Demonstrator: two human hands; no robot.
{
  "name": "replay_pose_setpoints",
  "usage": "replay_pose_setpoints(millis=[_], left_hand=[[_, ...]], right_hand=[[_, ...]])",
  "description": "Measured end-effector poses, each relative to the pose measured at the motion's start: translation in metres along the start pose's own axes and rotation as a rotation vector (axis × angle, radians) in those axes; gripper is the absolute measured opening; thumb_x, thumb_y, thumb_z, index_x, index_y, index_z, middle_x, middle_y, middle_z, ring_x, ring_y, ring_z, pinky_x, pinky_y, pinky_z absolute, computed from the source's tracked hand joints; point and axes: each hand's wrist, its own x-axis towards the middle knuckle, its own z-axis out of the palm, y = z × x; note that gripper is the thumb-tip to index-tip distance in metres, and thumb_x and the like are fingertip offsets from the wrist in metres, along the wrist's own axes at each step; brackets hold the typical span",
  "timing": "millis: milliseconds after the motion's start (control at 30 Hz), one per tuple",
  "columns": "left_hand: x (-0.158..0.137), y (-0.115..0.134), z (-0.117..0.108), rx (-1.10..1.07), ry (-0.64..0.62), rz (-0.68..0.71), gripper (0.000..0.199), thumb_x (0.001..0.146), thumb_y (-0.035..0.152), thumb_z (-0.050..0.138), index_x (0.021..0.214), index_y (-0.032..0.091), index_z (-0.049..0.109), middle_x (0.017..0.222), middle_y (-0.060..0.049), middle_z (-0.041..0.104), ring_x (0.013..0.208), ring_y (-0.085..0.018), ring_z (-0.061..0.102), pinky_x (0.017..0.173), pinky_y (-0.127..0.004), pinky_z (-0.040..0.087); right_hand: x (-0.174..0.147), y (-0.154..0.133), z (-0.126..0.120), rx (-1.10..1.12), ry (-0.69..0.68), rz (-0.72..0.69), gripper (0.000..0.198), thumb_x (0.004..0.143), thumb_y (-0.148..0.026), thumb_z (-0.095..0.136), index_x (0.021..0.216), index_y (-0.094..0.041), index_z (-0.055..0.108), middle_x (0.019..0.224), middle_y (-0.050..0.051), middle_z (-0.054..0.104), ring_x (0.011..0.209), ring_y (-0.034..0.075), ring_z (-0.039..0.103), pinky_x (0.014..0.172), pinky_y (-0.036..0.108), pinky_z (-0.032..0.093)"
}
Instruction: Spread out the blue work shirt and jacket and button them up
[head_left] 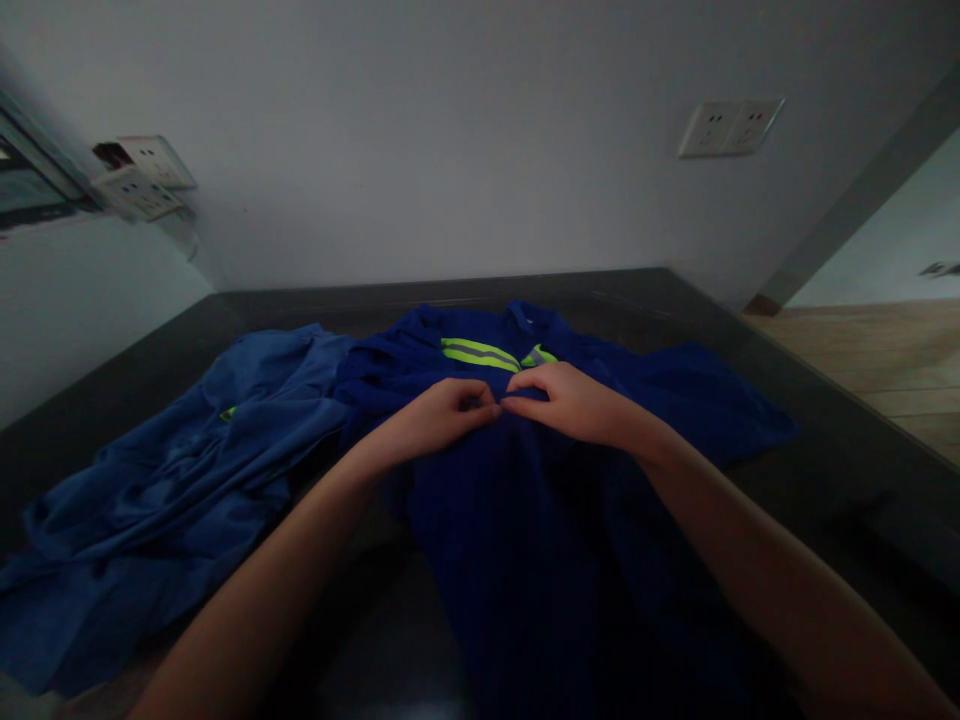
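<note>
A dark blue work jacket [517, 520] lies spread on the dark tabletop, its collar toward the wall and a yellow-green reflective stripe [480, 353] across the chest. My left hand [450, 410] pinches the front of the jacket just below the stripe. Right beside it, my right hand [574, 400] pinches the same spot from the other side, fingertips nearly meeting. Any button or fastener between the fingers is hidden. The lower part of the jacket runs toward me in deep shadow.
A lighter blue garment [202, 470] lies crumpled at the left. The dark table [645, 295] meets a white wall with sockets [731, 128] at the right and a power strip [139, 190] at the left. Wooden floor [885, 360] shows beyond the right edge.
</note>
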Motion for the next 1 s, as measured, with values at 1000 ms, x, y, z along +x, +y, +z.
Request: replay_pose_setpoints(millis=[1000], left_hand=[[0.001, 0.000, 0.006, 0.021, 0.046, 0.117, 0.023, 0.080, 0.036, 0.062, 0.074, 0.015, 0.054, 0.062, 0.006, 0.043, 0.058, -0.008, 0.039, 0.053, -0.020, 0.028]], right_hand=[[-0.005, -0.006, -0.004, -0.049, -0.034, -0.006, 0.017, 0.085, -0.020, 0.056, 0.074, -0.013, 0.067, 0.073, 0.003, 0.064, 0.069, 0.013, 0.055, 0.066, 0.024, 0.034]])
